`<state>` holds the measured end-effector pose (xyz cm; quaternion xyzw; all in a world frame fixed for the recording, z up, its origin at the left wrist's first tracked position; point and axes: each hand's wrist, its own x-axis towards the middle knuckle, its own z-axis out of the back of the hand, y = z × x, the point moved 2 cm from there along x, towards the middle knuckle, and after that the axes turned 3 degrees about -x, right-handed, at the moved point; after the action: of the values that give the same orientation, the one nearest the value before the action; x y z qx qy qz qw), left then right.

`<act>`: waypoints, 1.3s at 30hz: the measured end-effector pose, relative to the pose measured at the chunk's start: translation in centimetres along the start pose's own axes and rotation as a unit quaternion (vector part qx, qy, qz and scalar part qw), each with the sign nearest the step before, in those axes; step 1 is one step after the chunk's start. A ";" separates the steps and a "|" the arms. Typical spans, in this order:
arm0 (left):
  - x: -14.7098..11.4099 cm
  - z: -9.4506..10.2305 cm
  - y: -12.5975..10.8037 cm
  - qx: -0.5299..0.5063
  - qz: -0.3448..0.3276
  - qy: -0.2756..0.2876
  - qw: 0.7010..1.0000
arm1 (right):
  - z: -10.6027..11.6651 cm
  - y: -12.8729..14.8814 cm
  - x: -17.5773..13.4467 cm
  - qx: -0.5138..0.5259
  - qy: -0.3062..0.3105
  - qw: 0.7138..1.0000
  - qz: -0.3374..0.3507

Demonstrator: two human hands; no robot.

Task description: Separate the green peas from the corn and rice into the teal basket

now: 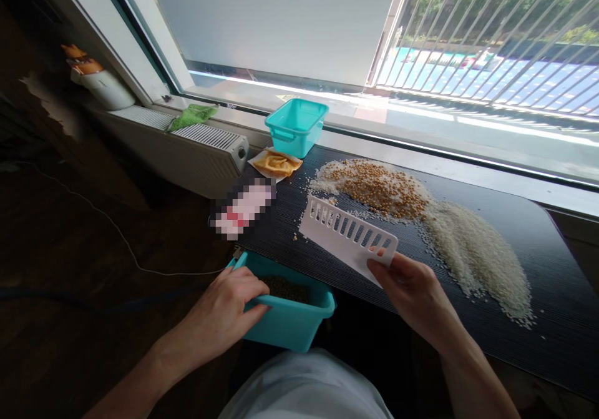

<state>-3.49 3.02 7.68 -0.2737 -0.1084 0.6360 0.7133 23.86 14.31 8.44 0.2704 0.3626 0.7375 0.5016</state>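
My left hand (241,297) grips the near left rim of a teal plastic bin (292,325), which sits below the front edge of the dark table. Inside it lie small greenish grains (285,289), partly hidden by the rim. Between the thumb and fingers of my right hand (409,275) is a white slotted plastic strip (344,241), held tilted above the table's front edge. Just beyond the strip spreads a heap of yellow-brown beans (374,188) mixed with white rice. A longer pile of white rice (477,256) adjoins it on the right.
A second teal bin (299,128) stands at the table's back left, near a yellow cloth (278,164) on white paper. A blurred pink item (246,210) lies at the left edge. Further left is a radiator (201,147) with a green cloth (194,117). The window runs behind the table (552,269).
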 end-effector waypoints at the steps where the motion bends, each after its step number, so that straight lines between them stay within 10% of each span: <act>1: 0.0 0.0 0.0 -0.001 -0.001 -0.001 1.000 | -0.3 0.1 0.0 -0.009 0.011 1.000 0.005; 39: -0.1 0.1 0.1 -0.014 0.004 -0.023 1.000 | -2.4 0.6 -2.4 -0.008 0.083 0.994 0.064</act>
<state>-3.66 2.93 7.72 -0.2692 -0.1330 0.6434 0.7042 22.57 11.36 7.43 0.2271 0.3788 0.7910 0.4234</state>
